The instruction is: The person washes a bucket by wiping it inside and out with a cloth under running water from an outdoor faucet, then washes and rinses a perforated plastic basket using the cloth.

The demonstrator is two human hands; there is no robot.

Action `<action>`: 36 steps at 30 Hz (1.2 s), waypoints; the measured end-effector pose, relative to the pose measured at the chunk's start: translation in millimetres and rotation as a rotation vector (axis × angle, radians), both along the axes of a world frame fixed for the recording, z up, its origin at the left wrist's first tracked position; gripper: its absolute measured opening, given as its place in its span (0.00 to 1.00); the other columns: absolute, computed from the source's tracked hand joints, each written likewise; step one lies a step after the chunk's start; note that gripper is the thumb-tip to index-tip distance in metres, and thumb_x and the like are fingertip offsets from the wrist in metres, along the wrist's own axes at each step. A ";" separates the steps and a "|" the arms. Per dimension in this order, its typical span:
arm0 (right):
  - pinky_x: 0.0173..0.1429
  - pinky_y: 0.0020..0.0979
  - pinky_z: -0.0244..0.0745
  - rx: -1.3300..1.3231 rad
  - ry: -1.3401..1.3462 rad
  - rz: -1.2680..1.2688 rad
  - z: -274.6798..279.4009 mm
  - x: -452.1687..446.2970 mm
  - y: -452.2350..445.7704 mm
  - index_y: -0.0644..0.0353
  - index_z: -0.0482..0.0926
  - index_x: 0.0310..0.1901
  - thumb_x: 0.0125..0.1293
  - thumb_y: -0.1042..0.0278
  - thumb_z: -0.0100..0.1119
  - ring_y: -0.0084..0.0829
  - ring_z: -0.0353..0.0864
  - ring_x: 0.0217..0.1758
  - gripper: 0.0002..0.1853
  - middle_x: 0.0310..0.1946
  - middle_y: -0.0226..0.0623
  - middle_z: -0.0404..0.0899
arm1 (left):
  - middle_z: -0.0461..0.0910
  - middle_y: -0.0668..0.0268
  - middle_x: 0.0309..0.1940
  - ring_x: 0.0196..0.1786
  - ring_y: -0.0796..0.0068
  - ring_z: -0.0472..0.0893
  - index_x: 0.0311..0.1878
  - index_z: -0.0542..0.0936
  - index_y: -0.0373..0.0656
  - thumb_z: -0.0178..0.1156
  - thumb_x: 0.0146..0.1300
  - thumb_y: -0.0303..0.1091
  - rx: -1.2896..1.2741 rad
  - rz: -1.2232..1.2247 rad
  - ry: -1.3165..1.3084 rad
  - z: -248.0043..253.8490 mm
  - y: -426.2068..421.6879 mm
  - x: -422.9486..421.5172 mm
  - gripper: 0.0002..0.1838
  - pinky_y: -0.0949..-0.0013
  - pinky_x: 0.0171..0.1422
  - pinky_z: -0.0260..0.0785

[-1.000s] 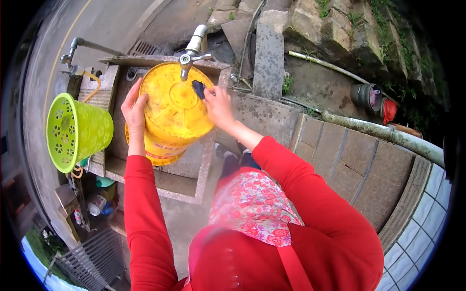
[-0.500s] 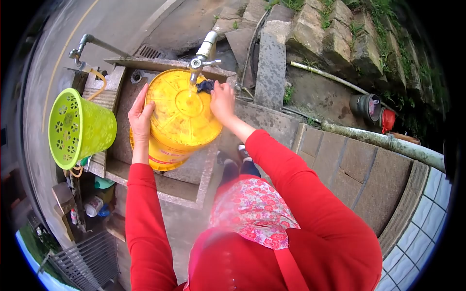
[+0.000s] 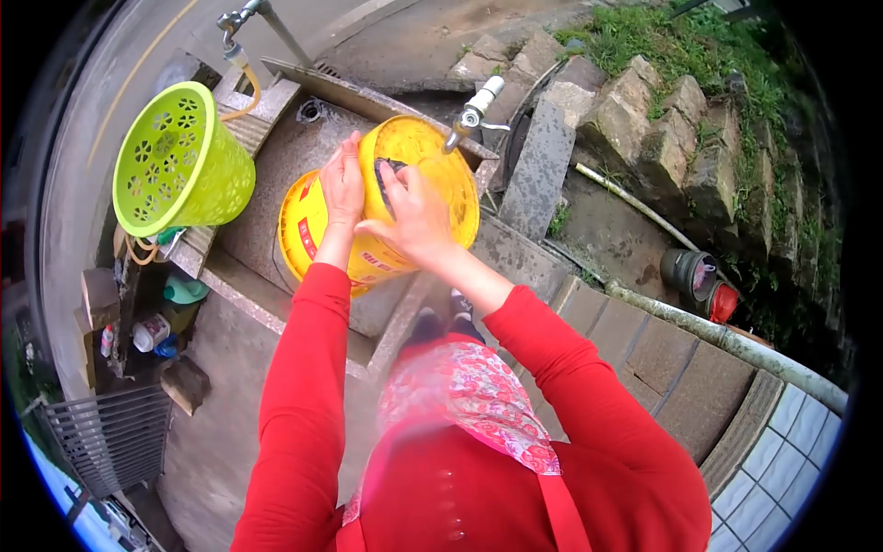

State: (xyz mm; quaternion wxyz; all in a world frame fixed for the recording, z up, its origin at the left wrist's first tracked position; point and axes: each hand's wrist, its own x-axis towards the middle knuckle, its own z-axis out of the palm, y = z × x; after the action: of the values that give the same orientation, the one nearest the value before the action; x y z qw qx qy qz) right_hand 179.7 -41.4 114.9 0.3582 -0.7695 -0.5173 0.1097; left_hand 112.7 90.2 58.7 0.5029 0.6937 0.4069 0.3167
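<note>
A yellow bucket (image 3: pixel 375 262) with red markings leans in the stone sink, its ribbed round end facing up and towards the tap (image 3: pixel 472 116). My left hand (image 3: pixel 340 190) lies against the bucket's side, fingers stretched out close together. Over the ribbed end, my right hand (image 3: pixel 416 213) presses a small dark cloth (image 3: pixel 390 169) onto the yellow surface. Part of the cloth is hidden under the fingers. The right thumb points towards my left wrist.
The stone sink (image 3: pixel 258 198) surrounds the bucket. A green perforated basket (image 3: pixel 216 175) stands on the ridged ledge at left, near a second tap (image 3: pixel 235 46) with a hose. Rough stone blocks (image 3: pixel 635 110) rise at upper right; a pipe (image 3: pixel 736 340) runs along the right.
The bucket has tilted, showing more of its side. My right hand has moved with the cloth from near the tap across the ribbed end, closer to my left hand. The view has shifted.
</note>
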 end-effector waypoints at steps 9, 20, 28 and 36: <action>0.49 0.36 0.71 -0.103 -0.005 0.051 -12.2 25.5 -8.4 0.59 0.67 0.62 0.50 0.56 0.70 0.40 0.73 0.47 0.38 0.45 0.40 0.67 | 0.52 0.46 0.69 0.73 0.52 0.51 0.70 0.48 0.31 0.71 0.46 0.52 -0.545 0.792 0.349 -101.2 -24.8 -199.6 0.58 0.56 0.75 0.39; 0.51 0.30 0.69 0.016 0.107 0.060 -25.0 39.2 -1.0 0.62 0.71 0.59 0.47 0.65 0.72 0.34 0.71 0.46 0.35 0.40 0.37 0.67 | 0.79 0.71 0.32 0.39 0.79 0.78 0.41 0.77 0.40 0.71 0.50 0.42 -0.725 0.275 0.002 -129.7 -37.1 -245.8 0.20 0.73 0.45 0.69; 0.57 0.32 0.64 -0.019 0.203 0.279 -66.2 85.1 -7.5 0.64 0.69 0.60 0.57 0.69 0.63 0.34 0.69 0.51 0.28 0.48 0.40 0.69 | 0.80 0.61 0.40 0.44 0.70 0.78 0.49 0.74 0.34 0.71 0.39 0.23 -0.690 0.404 -0.314 -47.5 -73.6 -242.8 0.29 0.68 0.52 0.69; 0.56 0.40 0.67 -0.493 -0.134 0.177 -118.8 73.4 -6.1 0.65 0.69 0.60 0.65 0.55 0.57 0.43 0.72 0.55 0.28 0.53 0.48 0.72 | 0.80 0.57 0.37 0.43 0.57 0.79 0.41 0.74 0.41 0.71 0.34 0.28 -0.102 0.618 0.036 37.9 -76.9 -211.6 0.25 0.63 0.47 0.69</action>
State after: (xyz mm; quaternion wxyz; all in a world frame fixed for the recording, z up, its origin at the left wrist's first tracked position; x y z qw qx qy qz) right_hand 253.1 -47.4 -3.8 0.1141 -0.7908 -0.5627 0.2121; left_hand -98.9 13.3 96.5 0.4098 0.5163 0.6228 0.4214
